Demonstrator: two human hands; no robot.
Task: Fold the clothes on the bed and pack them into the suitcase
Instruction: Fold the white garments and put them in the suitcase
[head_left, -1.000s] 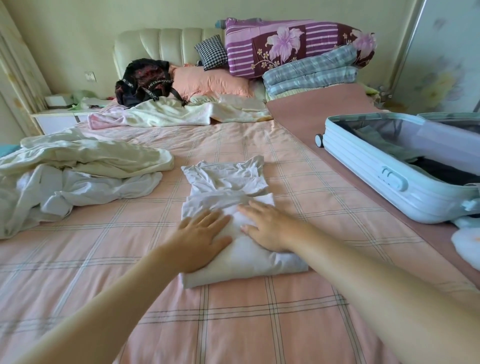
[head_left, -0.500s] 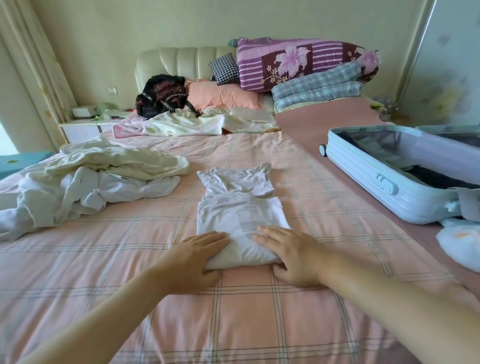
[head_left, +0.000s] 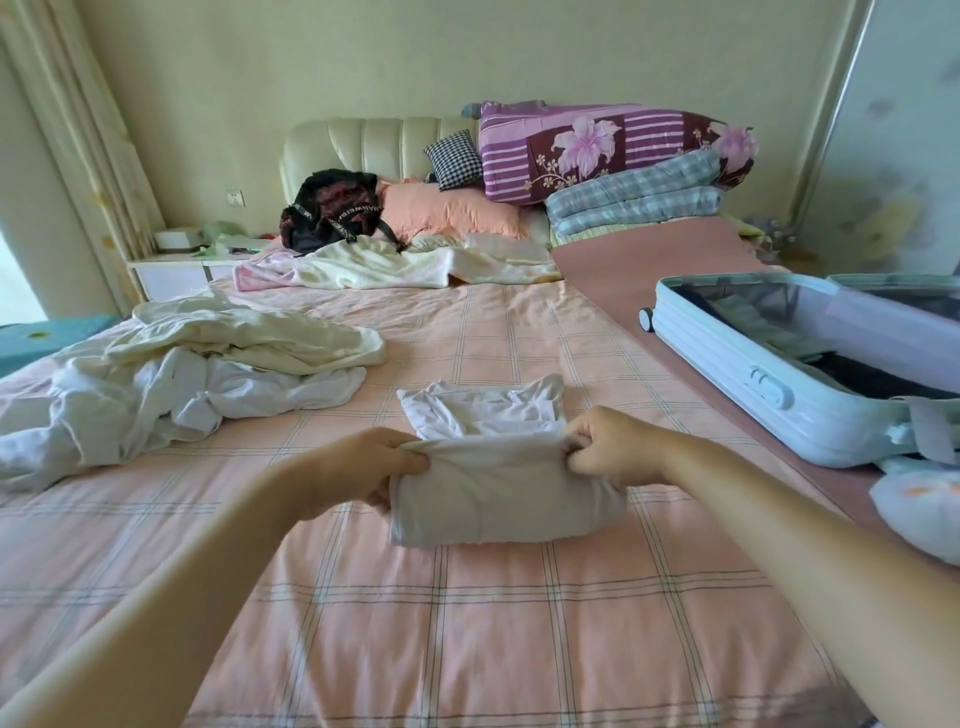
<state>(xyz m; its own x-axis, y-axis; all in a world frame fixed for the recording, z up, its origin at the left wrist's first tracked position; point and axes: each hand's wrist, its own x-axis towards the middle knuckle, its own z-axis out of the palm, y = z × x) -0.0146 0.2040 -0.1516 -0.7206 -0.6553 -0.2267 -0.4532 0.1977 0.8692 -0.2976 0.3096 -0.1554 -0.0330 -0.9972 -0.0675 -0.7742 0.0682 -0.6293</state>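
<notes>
Half a second ago both hands lay flat at the near end of the white shirt (head_left: 498, 493). Now the left hand (head_left: 371, 467) and the right hand (head_left: 610, 447) each pinch a side of that folded end, raised off the bed (head_left: 467, 623). The far end lies flat. Likely one more fold, then packing. The shirt is mid-bed, apart from the open suitcase (head_left: 753, 374) on the right. The clothes pile (head_left: 208, 374) on the left is unfolded.
</notes>
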